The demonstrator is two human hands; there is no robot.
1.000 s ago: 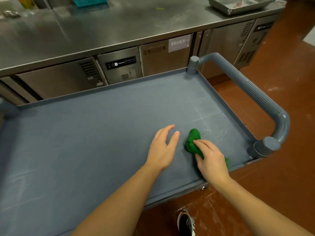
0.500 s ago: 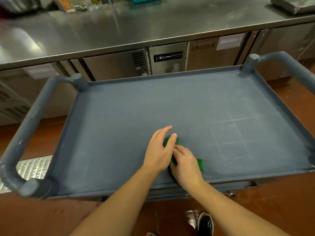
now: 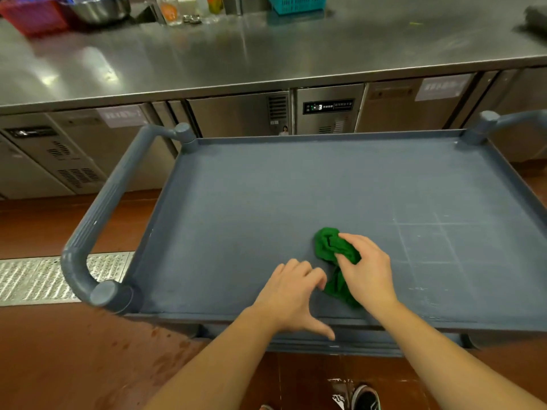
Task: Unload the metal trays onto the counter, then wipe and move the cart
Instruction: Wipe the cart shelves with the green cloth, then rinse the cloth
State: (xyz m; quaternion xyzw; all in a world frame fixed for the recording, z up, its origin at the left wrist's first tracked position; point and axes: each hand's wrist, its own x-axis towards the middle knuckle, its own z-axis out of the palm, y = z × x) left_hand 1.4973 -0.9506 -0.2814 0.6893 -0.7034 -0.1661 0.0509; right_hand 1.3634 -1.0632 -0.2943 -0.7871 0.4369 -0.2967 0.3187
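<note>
One bunched green cloth (image 3: 327, 244) lies on the grey cart (image 3: 266, 202), near its front edge. My right hand (image 3: 367, 273) grips it. My left hand (image 3: 291, 297) hovers just beside, fingers loosely curled, holding nothing.

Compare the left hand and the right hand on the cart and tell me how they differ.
The right hand grips the bunched green cloth; the left hand holds nothing. The right hand's fingers curl round the fabric; the left hand's are loosely bent, thumb spread. The left hand lies nearer the cart's near rim than the right hand. Both are bare, over the cart top.
</note>
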